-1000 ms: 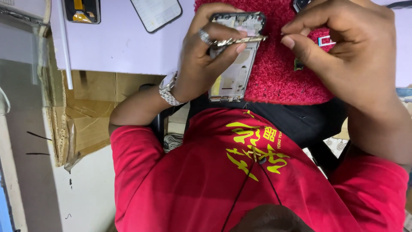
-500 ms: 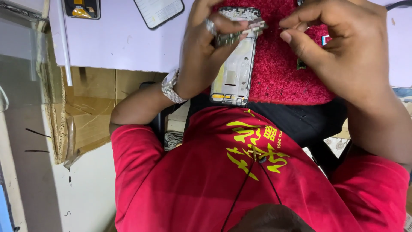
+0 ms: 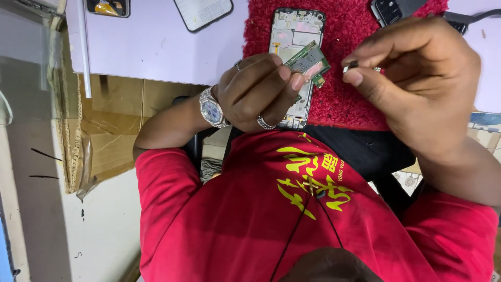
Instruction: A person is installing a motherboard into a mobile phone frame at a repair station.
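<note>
My left hand [image 3: 255, 91], with a silver watch and rings on it, pinches a small green circuit board [image 3: 309, 61] between thumb and fingers. The board hovers just above an opened phone frame [image 3: 293, 28], which lies face up on a red fuzzy mat [image 3: 344, 99]. My right hand [image 3: 417, 83] is level with the board and just right of it. Its thumb and forefinger are closed on a tiny silvery part [image 3: 350, 66]. The lower end of the phone frame is hidden behind my left hand.
Two phones [image 3: 202, 11] [image 3: 107, 6] lie on the white table [image 3: 156, 47] at the top left. A dark phone back [image 3: 389, 9] and a black cable [image 3: 469, 16] sit at the mat's far edge. Cardboard [image 3: 115, 120] stands under the table on the left.
My left hand earlier held the phone frame raised; the frame now lies on the mat and the hand holds the green board. My right hand drew back slightly to the right.
</note>
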